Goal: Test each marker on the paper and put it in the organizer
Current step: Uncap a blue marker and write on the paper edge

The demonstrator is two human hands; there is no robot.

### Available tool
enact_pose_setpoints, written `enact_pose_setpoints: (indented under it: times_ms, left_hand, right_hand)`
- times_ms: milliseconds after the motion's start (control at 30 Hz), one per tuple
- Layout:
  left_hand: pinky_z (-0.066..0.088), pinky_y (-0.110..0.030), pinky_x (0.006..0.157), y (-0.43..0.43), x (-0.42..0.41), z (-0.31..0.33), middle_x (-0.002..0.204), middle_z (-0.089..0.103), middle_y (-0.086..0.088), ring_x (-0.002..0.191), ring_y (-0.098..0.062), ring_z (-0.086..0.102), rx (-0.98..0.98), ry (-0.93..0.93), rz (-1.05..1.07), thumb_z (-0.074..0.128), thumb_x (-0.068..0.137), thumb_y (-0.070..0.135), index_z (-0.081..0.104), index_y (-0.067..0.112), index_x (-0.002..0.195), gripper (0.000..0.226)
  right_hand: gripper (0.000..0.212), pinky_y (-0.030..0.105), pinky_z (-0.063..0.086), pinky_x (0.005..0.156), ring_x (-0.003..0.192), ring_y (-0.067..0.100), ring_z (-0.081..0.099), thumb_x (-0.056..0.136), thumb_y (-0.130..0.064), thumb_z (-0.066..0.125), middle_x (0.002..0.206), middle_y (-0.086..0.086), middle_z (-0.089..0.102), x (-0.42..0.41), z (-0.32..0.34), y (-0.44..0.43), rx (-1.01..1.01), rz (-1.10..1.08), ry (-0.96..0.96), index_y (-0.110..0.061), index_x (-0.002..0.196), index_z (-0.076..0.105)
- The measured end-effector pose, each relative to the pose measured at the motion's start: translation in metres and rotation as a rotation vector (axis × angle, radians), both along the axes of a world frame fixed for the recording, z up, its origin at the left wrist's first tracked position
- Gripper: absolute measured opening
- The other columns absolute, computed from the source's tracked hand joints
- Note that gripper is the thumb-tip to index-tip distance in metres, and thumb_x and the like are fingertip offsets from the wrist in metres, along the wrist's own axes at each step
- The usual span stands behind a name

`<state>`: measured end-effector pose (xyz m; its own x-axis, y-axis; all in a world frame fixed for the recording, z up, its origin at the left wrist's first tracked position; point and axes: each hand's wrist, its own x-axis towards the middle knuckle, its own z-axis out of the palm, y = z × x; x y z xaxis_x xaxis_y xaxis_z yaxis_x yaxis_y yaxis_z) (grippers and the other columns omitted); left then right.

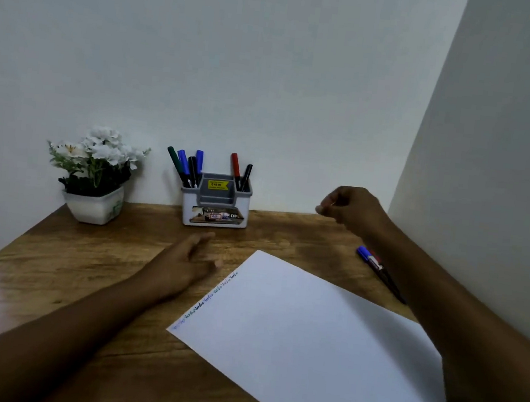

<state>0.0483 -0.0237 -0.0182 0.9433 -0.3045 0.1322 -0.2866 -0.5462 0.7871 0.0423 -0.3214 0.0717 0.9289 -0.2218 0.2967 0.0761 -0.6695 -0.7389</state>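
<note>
Fingers [325,208] curled; marker [376,265] diagonal, cap far-left.

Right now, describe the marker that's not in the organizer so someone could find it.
Start at the wooden table; right of the white paper, near the side wall, lies a blue-capped marker. Unlike the upright markers in the organizer, it lies flat on the wood.
</note>
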Motion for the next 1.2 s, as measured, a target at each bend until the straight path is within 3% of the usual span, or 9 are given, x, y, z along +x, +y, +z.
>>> enact_pose_setpoints:
  times_ms: [100, 200, 433, 600, 767, 867, 1000, 1100, 1200]
  left_hand:
    - [0.026, -0.025, 0.106, 0.002, -0.023, -0.002, 0.148, 0.03, 0.018, 0.132, -0.003, 0.032, 0.296, -0.059, -0.187, 0.049, 0.08, 0.067, 0.03, 0.043, 0.14, 0.067]
    - [0.018, -0.031, 0.114, 0.002, -0.026, -0.003, 0.147, 0.017, 0.03, 0.138, -0.001, 0.019, 0.46, -0.122, -0.285, 0.02, 0.055, 0.096, 0.021, 0.064, 0.128, 0.08]
    - [0.012, -0.04, 0.117, 0.001, -0.023, -0.004, 0.14, 0.011, 0.036, 0.138, 0.002, 0.01, 0.57, -0.171, -0.34, 0.004, 0.051, 0.097, 0.018, 0.066, 0.124, 0.08]
    - [0.013, -0.03, 0.114, 0.004, -0.02, -0.003, 0.141, 0.009, 0.036, 0.136, 0.005, 0.008, 0.597, -0.21, -0.389, 0.006, 0.057, 0.095, 0.018, 0.063, 0.127, 0.078]
    - [0.017, -0.028, 0.114, 0.008, -0.019, -0.001, 0.142, 0.016, 0.035, 0.136, 0.007, 0.015, 0.554, -0.212, -0.435, 0.019, 0.063, 0.093, 0.026, 0.062, 0.125, 0.07]
    - [0.023, -0.029, 0.111, 0.007, -0.019, 0.0, 0.142, 0.022, 0.036, 0.134, 0.006, 0.023, 0.524, -0.15, -0.421, 0.033, 0.064, 0.088, 0.034, 0.061, 0.126, 0.067]
    - [0.035, -0.015, 0.095, 0.002, -0.022, 0.009, 0.129, 0.04, 0.037, 0.118, 0.016, 0.04, 0.131, -0.004, -0.283, 0.056, 0.055, 0.084, 0.039, 0.06, 0.123, 0.074]
    - [0.041, -0.008, 0.087, -0.01, -0.029, 0.02, 0.119, 0.054, 0.031, 0.111, 0.019, 0.048, -0.096, -0.034, -0.259, 0.063, 0.074, 0.059, 0.047, 0.052, 0.12, 0.049]
    - [0.048, -0.013, 0.075, -0.018, -0.036, 0.027, 0.097, 0.071, 0.013, 0.091, 0.0, 0.065, -0.149, -0.086, -0.26, 0.057, 0.076, 0.043, 0.059, 0.032, 0.114, 0.039]
  right_hand:
    - [0.007, 0.025, 0.045, 0.069, 0.069, 0.011, 0.057, 0.077, -0.021, 0.073, 0.08, 0.0, 0.068, -0.015, -0.006, -0.038, -0.201, -0.072, 0.107, -0.016, 0.081, 0.069]
    - [0.009, 0.03, 0.048, 0.074, 0.084, 0.018, 0.061, 0.077, -0.025, 0.073, 0.091, 0.004, 0.069, -0.019, -0.021, -0.066, -0.4, -0.181, 0.221, -0.02, 0.078, 0.067]
    - [0.03, 0.029, 0.046, 0.068, 0.086, 0.021, 0.06, 0.079, -0.036, 0.072, 0.096, 0.007, 0.065, -0.024, -0.038, -0.08, -0.614, -0.334, 0.385, -0.013, 0.098, 0.068]
    - [0.032, 0.027, 0.042, 0.065, 0.078, 0.019, 0.055, 0.08, -0.036, 0.071, 0.097, 0.009, 0.066, -0.027, -0.042, -0.071, -0.667, -0.354, 0.377, -0.012, 0.099, 0.068]
    - [0.029, 0.03, 0.049, 0.067, 0.078, 0.018, 0.062, 0.074, -0.039, 0.074, 0.085, 0.004, 0.069, -0.026, -0.049, -0.049, -0.685, -0.201, 0.341, -0.014, 0.089, 0.073]
    - [0.017, 0.029, 0.044, 0.062, 0.074, 0.015, 0.059, 0.075, -0.036, 0.071, 0.078, -0.003, 0.066, -0.033, -0.048, -0.018, -0.656, 0.0, 0.186, -0.02, 0.08, 0.068]
    - [0.011, 0.031, 0.04, 0.061, 0.069, 0.012, 0.055, 0.074, -0.026, 0.069, 0.077, -0.007, 0.064, -0.048, -0.041, 0.023, -0.667, 0.288, -0.123, -0.021, 0.081, 0.063]
    - [0.015, 0.031, 0.04, 0.057, 0.066, 0.012, 0.053, 0.074, -0.025, 0.066, 0.08, -0.002, 0.062, -0.053, -0.039, 0.046, -0.71, 0.406, -0.304, -0.016, 0.086, 0.065]
    - [0.015, 0.028, 0.037, 0.054, 0.064, 0.013, 0.051, 0.075, -0.025, 0.063, 0.08, -0.002, 0.058, -0.056, -0.04, 0.057, -0.703, 0.41, -0.432, -0.015, 0.086, 0.063]
